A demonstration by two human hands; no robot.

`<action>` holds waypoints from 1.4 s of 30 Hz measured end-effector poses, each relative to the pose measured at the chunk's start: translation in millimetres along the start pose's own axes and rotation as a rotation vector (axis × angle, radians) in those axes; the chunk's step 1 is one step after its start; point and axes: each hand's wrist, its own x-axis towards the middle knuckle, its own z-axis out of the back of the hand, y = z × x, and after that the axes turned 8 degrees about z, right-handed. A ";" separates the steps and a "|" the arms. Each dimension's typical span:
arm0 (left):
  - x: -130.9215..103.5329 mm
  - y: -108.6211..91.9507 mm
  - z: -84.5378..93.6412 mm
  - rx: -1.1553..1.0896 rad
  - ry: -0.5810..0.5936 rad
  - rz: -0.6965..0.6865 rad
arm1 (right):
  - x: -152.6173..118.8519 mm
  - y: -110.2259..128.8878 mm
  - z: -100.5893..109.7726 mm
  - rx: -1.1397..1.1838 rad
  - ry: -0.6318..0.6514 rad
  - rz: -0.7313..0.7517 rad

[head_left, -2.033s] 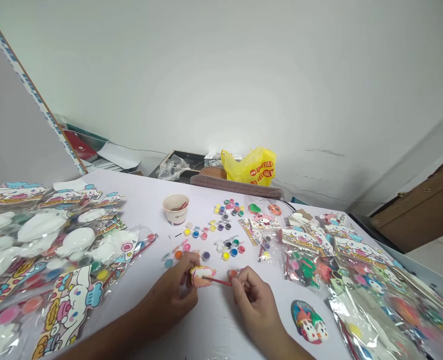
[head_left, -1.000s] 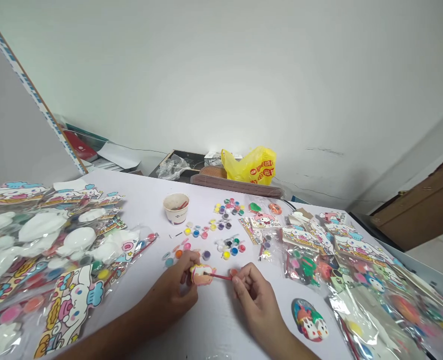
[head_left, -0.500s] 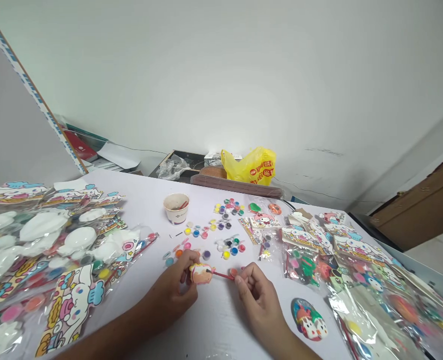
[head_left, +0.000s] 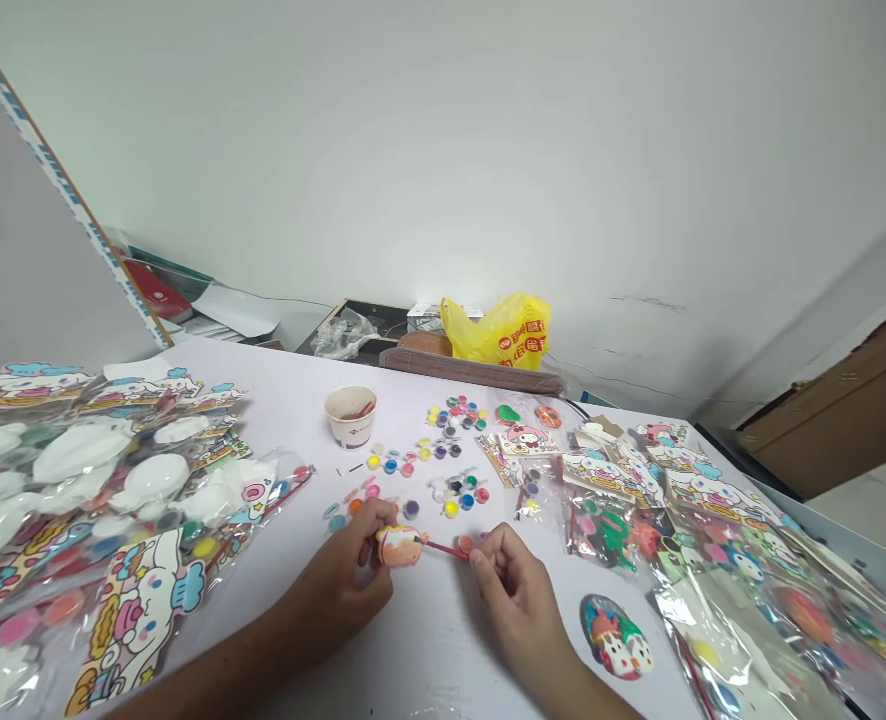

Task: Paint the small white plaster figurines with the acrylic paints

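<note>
Between the thumb and fingers of my left hand (head_left: 360,565) is a small figurine (head_left: 400,547), painted orange and yellow with a white patch. My right hand (head_left: 514,590) pinches a thin red paintbrush (head_left: 443,548), its dark tip at the figurine's face. An open pot of orange-pink paint (head_left: 465,543) sits just beyond my right fingertips. Strips of small paint pots (head_left: 460,495) in several colours lie behind the hands. A paper cup (head_left: 351,416) with a brush handle inside stands farther back. To the right rests a round painted plaque (head_left: 615,637) with white figures.
Clear bags of white figures (head_left: 154,480) and cartoon cards cover the left side of the table. More packets (head_left: 608,535) with painted pieces crowd the right. A yellow plastic bag (head_left: 499,332) sits behind the table's back edge, by the wall.
The figurine is turned slightly in my left hand, showing more of its white patch. The brush stays at it, and the whole view has shifted slightly.
</note>
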 end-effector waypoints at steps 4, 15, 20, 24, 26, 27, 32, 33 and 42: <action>0.2 -0.3 0.3 0.010 0.004 0.016 | -0.8 -0.5 0.1 0.024 0.027 0.015; -1.2 -2.8 2.0 0.007 0.006 0.022 | -0.6 1.4 -1.7 0.036 0.012 0.002; -2.2 -3.0 2.3 0.012 0.013 0.025 | 1.1 3.5 0.1 -0.019 0.012 -0.012; -1.7 -5.0 2.4 0.039 0.014 0.024 | 2.1 3.8 -0.5 -0.004 -0.022 -0.023; -1.8 -7.7 2.9 0.060 0.033 0.007 | 2.0 4.3 -1.1 0.020 -0.027 -0.033; -2.2 -9.2 3.1 0.074 0.053 0.000 | 2.0 5.2 -1.1 0.039 -0.029 -0.042; -7.6 -11.5 2.1 0.175 0.130 -0.067 | 7.7 19.0 7.9 0.063 -0.125 -0.015; -9.0 -10.5 1.1 0.198 0.130 -0.085 | 11.3 23.6 10.9 0.039 -0.140 0.013; -13.9 -1.0 -7.8 0.342 0.132 -0.213 | 71.9 68.1 -5.4 -0.351 0.229 0.154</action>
